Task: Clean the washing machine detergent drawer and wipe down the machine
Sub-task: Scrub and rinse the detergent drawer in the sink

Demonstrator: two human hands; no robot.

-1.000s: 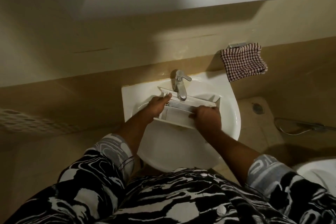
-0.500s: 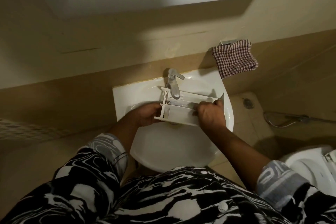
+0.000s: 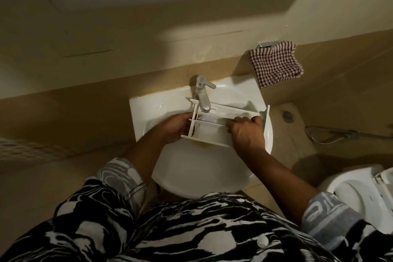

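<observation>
A white plastic detergent drawer with several compartments lies across the white sink, right under the chrome faucet. My left hand grips the drawer's left end. My right hand holds its right part, fingers curled over the inner wall near the front panel. The washing machine is out of view.
A red-checked cloth hangs from a wall holder right of the faucet. A white toilet stands at the lower right. A spray hose and a floor drain lie on the tiled floor right of the sink.
My left hand moved from inside the drawer to its left end. The drawer shifted slightly under the faucet, and my right hand slid toward the drawer's right end.
</observation>
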